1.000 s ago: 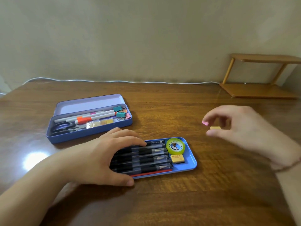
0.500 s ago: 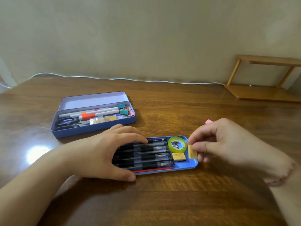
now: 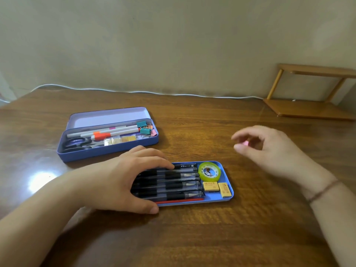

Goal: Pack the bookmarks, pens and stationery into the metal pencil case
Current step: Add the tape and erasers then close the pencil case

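A shallow blue tray (image 3: 230,192) lies in front of me with several black pens (image 3: 183,176), a green tape roll (image 3: 209,171) and two yellow erasers (image 3: 211,186) (image 3: 225,190). My left hand (image 3: 119,180) spans the tray's left half, fingers over the pens and thumb at the near edge. Right of the tray, my right hand (image 3: 275,151) hovers blurred, with thumb and forefinger apart around a small pink piece (image 3: 246,143). Whether it touches the piece I cannot tell. The purple metal pencil case (image 3: 107,150) stands open behind, holding markers (image 3: 107,132), scissors (image 3: 77,144) and binder clips (image 3: 144,128).
The case's lid (image 3: 107,117) leans back toward the wall. A low wooden shelf (image 3: 308,107) sits at the table's far right corner. A white cable (image 3: 154,92) runs along the table's back edge.
The second yellow eraser left my right hand and now lies in the tray beside the first. My right hand moved back and right, over the pink piece. My left hand stayed put.
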The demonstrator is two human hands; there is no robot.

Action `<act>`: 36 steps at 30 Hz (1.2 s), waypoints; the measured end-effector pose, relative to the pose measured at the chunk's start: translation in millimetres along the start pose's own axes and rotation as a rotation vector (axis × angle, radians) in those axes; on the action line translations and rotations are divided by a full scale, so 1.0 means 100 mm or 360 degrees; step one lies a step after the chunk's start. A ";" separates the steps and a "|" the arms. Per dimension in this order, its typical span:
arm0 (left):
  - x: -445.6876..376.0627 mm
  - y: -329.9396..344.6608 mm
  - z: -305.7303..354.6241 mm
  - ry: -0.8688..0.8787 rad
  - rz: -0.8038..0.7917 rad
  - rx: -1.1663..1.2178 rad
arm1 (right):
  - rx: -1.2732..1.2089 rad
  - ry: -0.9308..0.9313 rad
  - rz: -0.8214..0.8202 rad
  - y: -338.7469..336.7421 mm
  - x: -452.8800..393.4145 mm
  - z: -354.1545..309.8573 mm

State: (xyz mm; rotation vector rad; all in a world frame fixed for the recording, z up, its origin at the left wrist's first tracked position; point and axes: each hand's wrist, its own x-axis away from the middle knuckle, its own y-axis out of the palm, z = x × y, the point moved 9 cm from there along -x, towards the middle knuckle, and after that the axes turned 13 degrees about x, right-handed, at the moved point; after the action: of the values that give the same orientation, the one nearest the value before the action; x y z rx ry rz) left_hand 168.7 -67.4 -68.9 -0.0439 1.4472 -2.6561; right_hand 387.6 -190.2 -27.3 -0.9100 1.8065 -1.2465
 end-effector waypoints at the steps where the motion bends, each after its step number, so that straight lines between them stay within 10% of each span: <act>1: 0.00 0.00 0.00 -0.0001 0.0002 0.0005 | 0.0123 0.0089 -0.0012 0.03 -0.05 0.14; 8: 0.00 0.00 -0.01 -0.0011 0.0009 0.0012 | 0.0365 0.0146 -0.0095 0.17 -0.11 0.31; 17: 0.01 -0.03 -0.04 -0.0027 0.0029 -0.0004 | -0.0151 -0.0756 -0.0270 0.13 0.43 -0.89; 36: 0.01 -0.03 -0.04 -0.0034 0.0004 -0.0007 | 0.0274 -0.0705 -0.0408 0.29 0.41 -0.76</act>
State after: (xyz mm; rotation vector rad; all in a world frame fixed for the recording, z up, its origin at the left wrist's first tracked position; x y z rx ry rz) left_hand 167.5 -62.8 -68.8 -0.0708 1.4454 -2.6421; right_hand 298.0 -185.4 -43.4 -1.2341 1.2467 -1.2149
